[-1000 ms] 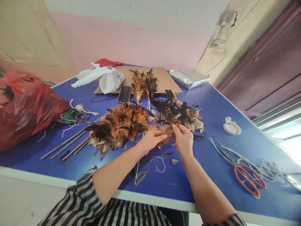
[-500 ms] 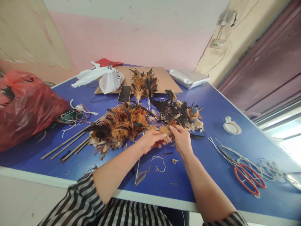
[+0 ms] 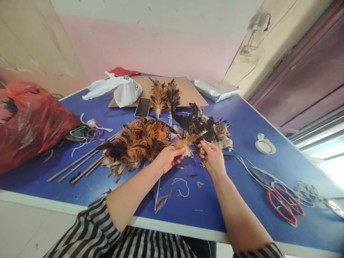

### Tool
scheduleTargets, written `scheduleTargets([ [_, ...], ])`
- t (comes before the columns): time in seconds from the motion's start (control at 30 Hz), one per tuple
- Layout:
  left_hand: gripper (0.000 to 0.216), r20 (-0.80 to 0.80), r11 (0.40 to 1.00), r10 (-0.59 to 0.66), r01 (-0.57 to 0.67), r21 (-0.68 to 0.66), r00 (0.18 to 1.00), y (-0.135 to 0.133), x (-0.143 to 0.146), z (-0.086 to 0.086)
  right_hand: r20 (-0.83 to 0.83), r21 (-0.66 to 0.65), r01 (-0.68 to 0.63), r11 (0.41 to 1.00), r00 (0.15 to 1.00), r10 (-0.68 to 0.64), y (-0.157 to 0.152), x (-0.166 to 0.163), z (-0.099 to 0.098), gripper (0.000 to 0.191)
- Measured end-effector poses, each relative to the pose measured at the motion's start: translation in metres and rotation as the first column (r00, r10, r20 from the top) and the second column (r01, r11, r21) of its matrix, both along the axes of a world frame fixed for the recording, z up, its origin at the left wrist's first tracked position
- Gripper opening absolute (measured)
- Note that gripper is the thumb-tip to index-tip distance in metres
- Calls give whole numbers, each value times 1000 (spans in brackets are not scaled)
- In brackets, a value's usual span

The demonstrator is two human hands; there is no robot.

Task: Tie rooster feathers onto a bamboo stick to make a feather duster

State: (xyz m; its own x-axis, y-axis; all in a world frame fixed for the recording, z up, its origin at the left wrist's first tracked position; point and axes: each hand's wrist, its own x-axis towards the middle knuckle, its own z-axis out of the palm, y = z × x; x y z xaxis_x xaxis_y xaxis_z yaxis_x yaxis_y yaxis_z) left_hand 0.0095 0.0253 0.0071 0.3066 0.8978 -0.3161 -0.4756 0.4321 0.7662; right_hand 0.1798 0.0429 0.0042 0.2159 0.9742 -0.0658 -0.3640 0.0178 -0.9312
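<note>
right hand (image 3: 213, 156) has drawn away to the right since half a second ago, when its fingers met the feather tuft (image 3: 188, 144); a gap now separates the two. the tuft is raised near the meeting point of the brown feather pile (image 3: 138, 141) and the dark feather pile (image 3: 194, 123), its tips directed right and away from the body. left hand (image 3: 170, 158): thumb and fingers pinch the tuft at its near end. right hand: thumb and forefinger are brought together; whether a wisp is held between them cannot be told.

the step in hand appears to be sorting or dressing the tuft. for a good result, keep the left pinch firm at the base, draw loose feathers along the grain, and avoid crushing the tips.

curved white thread (image 3: 187, 185) lies nearer the body on the blue table (image 3: 249, 123). sticks (image 3: 80, 163) extend left from the brown feather pile. red-handled scissors (image 3: 285, 205) rest at right, beside white string (image 3: 306, 193).
</note>
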Motion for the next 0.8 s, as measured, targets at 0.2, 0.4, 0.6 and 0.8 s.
scheduleTargets([
  [0.2, 29, 13, 983, 168, -169, 68, 986, 6, -5, -1, 233, -53, -94, 994, 967, 104, 0, 8, -1, 32],
  [0.4, 29, -141, 961, 230, -202, 188, 963, 4, -1, -7, 318, -35, -235, 971, 919, 234, -19, -18, 7, 34],
  [0.6, 30, -135, 944, 221, -177, 280, 966, -1, 3, -3, -22, -148, -387, 910, 921, 388, -22, -29, 9, 31],
  [0.8, 31, -139, 914, 234, -169, 369, 962, -1, 4, -3, -226, -186, -505, 843, 857, 463, -23, -29, 6, 23],
])
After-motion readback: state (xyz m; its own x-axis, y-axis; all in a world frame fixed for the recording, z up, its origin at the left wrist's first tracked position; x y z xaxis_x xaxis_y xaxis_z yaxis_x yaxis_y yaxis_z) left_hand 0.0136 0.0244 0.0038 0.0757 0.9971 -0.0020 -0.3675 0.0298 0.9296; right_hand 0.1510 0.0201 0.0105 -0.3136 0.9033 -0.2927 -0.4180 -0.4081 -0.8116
